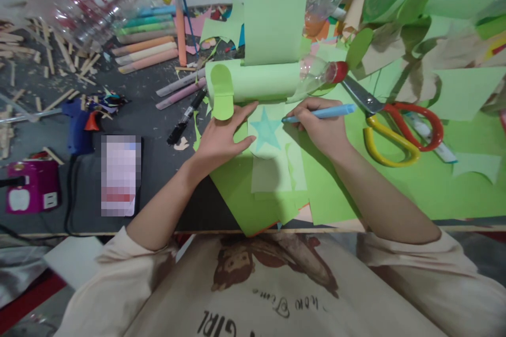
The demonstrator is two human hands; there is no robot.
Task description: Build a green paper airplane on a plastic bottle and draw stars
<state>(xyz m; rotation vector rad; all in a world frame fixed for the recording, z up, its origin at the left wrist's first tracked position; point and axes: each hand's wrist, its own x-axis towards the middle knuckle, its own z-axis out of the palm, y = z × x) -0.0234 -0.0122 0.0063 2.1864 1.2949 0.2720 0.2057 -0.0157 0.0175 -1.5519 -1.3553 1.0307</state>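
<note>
My right hand grips a light blue felt-tip marker, its tip at the right point of a blue star. The star is coloured in on a small pale green piece of paper. My left hand lies with fingers spread at the left edge of that paper. Just beyond the hands, a plastic bottle with a red cap lies on its side, wrapped in pale green paper. A green rounded strip hangs over the wrapped bottle's left end.
Scissors with red and yellow handles lie open at right. A blue glue gun, a phone and a purple socket block are at left. Several markers, clear bottles and wood sticks crowd the back.
</note>
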